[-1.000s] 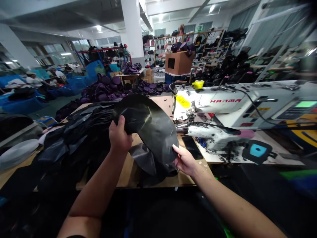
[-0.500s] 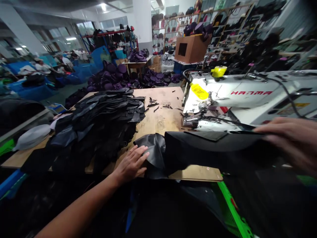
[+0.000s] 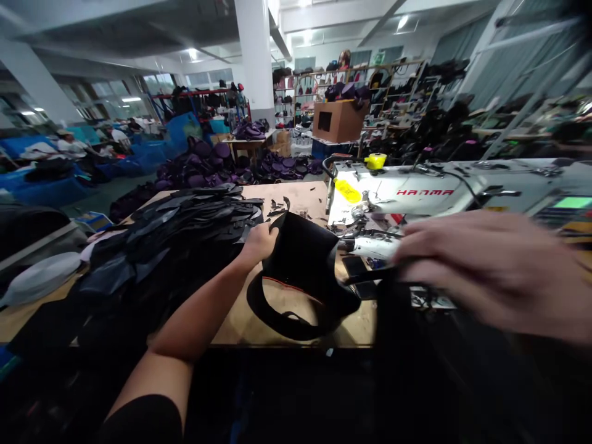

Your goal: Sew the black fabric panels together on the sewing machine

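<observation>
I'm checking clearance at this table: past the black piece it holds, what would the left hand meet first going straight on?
The left hand would probably meet the dark scraps on the tabletop, beyond the black piece. Its height is unclear; it might pass above them.

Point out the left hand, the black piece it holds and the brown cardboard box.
Left hand (image 3: 260, 244): head view, back of the hand.
Black piece (image 3: 303, 251): head view, its broad panel.
Brown cardboard box (image 3: 343, 122): head view, wall beside the dark opening.
</observation>
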The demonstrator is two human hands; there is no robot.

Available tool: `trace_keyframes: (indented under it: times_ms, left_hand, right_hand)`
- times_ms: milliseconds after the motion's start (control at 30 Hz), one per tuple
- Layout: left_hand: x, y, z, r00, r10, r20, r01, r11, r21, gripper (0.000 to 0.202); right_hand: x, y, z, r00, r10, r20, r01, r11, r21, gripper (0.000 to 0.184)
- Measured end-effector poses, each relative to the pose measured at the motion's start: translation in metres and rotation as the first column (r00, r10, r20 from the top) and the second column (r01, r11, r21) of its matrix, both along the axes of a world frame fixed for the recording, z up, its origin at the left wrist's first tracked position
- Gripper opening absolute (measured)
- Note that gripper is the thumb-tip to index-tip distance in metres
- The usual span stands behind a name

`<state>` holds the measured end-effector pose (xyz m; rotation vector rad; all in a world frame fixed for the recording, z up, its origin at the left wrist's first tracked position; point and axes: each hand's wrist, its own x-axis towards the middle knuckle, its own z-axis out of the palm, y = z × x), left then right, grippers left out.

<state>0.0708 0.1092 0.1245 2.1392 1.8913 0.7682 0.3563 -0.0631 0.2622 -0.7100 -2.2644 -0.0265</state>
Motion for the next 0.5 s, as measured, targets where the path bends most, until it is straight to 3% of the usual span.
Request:
trace_keyframes:
  times_ms: [67,133,200,300,400,467,500]
  left_hand:
    - [0.004,0.004,0.005,0.999,0.008,0.033,-0.008,1.0,-0.002,0.025]
    - [0.003,0.002,0.001,0.994,-0.014,0.111,0.013,1.0,0.017,0.024]
    - [-0.006,-0.005,-0.007,0.956,-0.104,0.275,0.092,0.994,0.056,0.022]
    - [-0.031,-0.021,-0.02,0.75,-0.245,0.614,0.307,0.952,0.006,0.029]
    - [-0.06,-0.034,-0.031,0.524,-0.144,0.839,0.501,0.849,-0.167,0.042]
    - [-0.073,-0.038,-0.034,0.491,-0.037,0.87,0.531,0.805,-0.266,0.044]
    - [-0.077,-0.039,-0.035,0.518,0.008,0.855,0.498,0.81,-0.309,0.042]
  right_hand:
    - [-0.048,0.006,-0.013,0.986,0.149,0.069,-0.143,0.986,-0.091,0.025]
    - [-0.088,0.024,-0.049,0.976,0.184,0.117,-0.148,0.953,-0.265,0.025]
    - [-0.109,0.053,-0.095,0.979,0.07,0.19,-0.007,0.949,-0.315,0.026]
    - [-0.101,0.1,-0.147,0.968,-0.195,0.16,0.211,0.973,-0.089,0.024]
    - [-0.075,0.138,-0.16,0.964,-0.213,0.159,0.203,0.976,0.072,0.029]
    - [-0.064,0.154,-0.153,0.957,-0.148,0.251,0.146,0.989,0.027,0.034]
    - [-0.062,0.159,-0.148,0.95,-0.115,0.291,0.125,0.992,-0.016,0.035]
